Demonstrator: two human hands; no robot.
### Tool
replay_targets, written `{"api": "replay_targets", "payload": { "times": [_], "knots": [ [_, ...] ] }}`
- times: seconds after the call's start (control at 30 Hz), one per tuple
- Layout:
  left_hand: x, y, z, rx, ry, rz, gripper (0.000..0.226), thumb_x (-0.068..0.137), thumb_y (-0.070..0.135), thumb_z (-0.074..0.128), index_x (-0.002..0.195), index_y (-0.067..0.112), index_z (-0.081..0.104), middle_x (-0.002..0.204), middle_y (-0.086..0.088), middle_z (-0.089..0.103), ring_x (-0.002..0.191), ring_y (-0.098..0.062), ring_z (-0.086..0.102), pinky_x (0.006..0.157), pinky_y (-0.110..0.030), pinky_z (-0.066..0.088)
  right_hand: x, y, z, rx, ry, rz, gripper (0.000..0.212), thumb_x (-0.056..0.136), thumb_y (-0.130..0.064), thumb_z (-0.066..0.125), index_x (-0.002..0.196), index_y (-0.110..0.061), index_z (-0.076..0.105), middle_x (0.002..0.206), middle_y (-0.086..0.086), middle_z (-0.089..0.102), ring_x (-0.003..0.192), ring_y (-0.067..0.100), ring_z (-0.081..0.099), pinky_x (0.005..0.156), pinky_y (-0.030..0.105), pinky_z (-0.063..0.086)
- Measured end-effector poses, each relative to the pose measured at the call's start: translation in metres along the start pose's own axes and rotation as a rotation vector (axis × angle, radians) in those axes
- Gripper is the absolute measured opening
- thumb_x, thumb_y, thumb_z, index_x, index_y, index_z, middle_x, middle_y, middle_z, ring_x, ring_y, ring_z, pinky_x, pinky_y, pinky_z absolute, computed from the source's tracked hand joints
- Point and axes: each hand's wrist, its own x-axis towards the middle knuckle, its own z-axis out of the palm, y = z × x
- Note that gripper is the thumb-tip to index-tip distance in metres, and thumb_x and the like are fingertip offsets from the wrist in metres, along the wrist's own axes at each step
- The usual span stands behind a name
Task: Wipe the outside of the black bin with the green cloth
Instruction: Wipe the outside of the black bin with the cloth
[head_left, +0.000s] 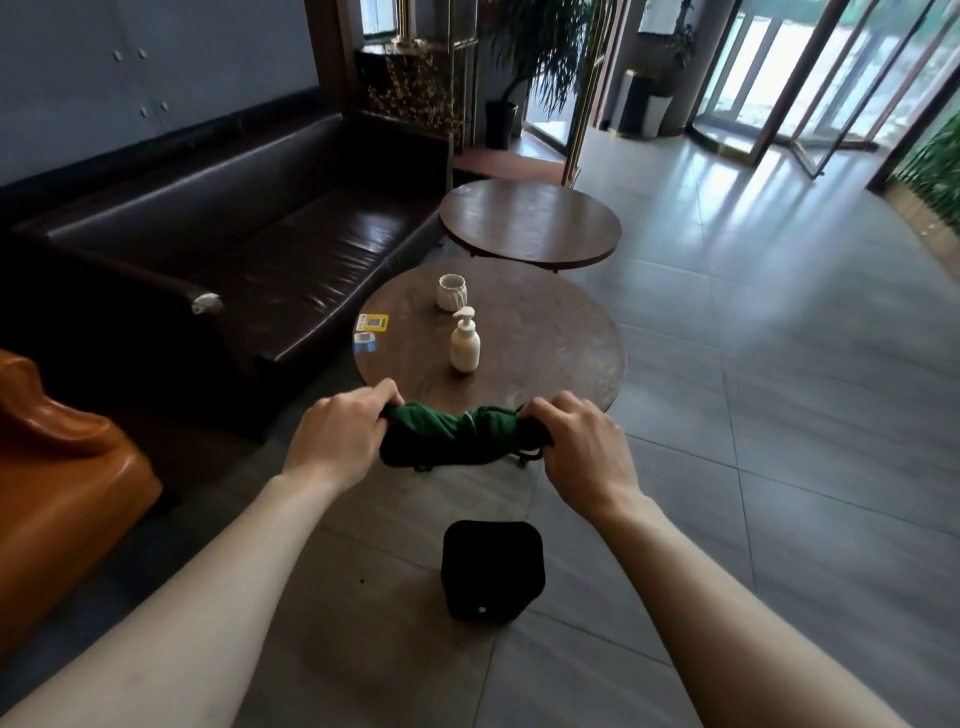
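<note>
The green cloth is bunched and stretched between both hands, in the air over the near edge of the round table. My left hand grips its left end and my right hand grips its right end. The black bin stands on the tiled floor below and nearer to me, between my forearms. It is square with rounded corners, and neither hand touches it.
A round wooden table carries a white pump bottle, a white ribbed cup and two small cards. A second round table stands behind it. A dark leather sofa and an orange seat are on the left.
</note>
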Motion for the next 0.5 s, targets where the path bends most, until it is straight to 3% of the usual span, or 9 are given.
{"api": "replay_targets", "payload": {
  "times": [0.5],
  "knots": [
    [0.009, -0.017, -0.034, -0.036, 0.038, 0.021, 0.02, 0.094, 0.015, 0.056, 0.106, 0.031, 0.056, 0.096, 0.007, 0.07, 0.086, -0.028, 0.07, 0.073, -0.044, 0.057, 0.009, -0.033, -0.022, -0.041, 0.004, 0.049, 0.034, 0.097, -0.011, 0.057, 0.124, -0.031, 0.063, 0.112, -0.002, 0.063, 0.102, 0.027, 0.06, 0.077, 0.043, 0.056]
  ]
}}
